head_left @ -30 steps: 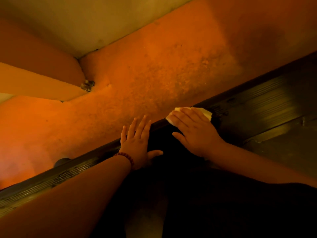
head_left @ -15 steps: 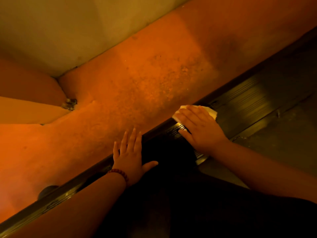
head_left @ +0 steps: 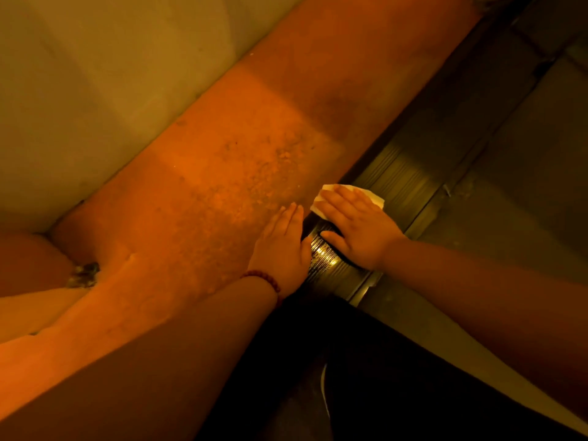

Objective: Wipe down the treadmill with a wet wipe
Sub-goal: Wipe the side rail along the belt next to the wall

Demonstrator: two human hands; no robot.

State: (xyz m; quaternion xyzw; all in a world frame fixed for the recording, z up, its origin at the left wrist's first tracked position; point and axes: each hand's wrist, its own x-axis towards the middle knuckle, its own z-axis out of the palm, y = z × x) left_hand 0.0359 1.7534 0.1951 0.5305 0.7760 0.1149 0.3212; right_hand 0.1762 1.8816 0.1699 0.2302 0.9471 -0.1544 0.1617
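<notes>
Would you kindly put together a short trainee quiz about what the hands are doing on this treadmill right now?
1. True or false: the right hand presses the wet wipe flat on the ribbed side rail.
2. The left hand rests flat on: A) the orange floor; B) the wipe; C) a handlebar.
3. Fill in: the beaded bracelet sits on the ___ wrist.

Key: 1 true; 2 A; 3 left.
</notes>
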